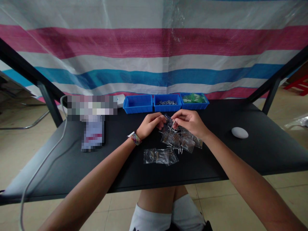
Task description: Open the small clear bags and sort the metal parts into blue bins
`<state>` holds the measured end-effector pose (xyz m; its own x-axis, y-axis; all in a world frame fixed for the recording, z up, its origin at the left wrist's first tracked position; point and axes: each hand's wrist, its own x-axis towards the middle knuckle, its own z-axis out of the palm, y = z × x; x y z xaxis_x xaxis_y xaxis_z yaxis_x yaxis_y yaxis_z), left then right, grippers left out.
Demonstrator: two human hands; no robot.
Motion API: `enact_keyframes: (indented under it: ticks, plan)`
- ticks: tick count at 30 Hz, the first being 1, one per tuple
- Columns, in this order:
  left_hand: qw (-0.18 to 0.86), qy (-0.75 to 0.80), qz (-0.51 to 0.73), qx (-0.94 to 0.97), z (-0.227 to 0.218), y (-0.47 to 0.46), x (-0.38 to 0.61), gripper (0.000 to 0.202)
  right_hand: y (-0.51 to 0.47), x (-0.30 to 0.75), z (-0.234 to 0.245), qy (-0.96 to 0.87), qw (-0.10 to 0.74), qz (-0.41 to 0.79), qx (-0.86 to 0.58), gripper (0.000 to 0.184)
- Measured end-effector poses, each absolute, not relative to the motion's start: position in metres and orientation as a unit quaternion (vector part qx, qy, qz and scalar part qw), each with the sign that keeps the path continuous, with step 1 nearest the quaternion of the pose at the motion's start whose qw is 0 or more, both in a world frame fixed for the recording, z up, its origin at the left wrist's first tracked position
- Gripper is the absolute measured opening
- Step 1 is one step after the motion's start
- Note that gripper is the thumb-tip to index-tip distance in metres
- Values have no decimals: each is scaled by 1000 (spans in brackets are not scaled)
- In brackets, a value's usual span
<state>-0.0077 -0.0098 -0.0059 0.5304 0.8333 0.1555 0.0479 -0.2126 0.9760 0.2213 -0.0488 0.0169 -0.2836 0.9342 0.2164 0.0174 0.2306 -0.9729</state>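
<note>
Left hand (150, 124) and right hand (190, 122) grips are pinching one clear bag (169, 123); blue bins (137, 105) at the table's (240, 157) far edge are holding pins (167, 102).

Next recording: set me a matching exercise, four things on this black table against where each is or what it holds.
Things:
1. left blue bin
2. middle blue bin
3. white oval object
4. top clear bag

Descriptions:
A. pinched between the left hand and the right hand
B. only its blue floor shows
C. lying alone towards the right of the table
D. small metal pieces inside

Pairs: 1-B, 2-D, 3-C, 4-A
</note>
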Motion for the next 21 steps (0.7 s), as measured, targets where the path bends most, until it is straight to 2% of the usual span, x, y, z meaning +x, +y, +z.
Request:
enact_keyframes:
  ticks: [4,10,21]
  plan:
    - [550,308,367,684,-5,-8,-10,46,-48,211,10,-566,525,511,-378,28]
    - [556,324,359,676,-2,-10,-9,34,-46,203,-3,-529,568,487,-400,29]
    - [548,308,363,688,-4,-8,-8,34,-50,199,-6,-545,568,466,-403,31]
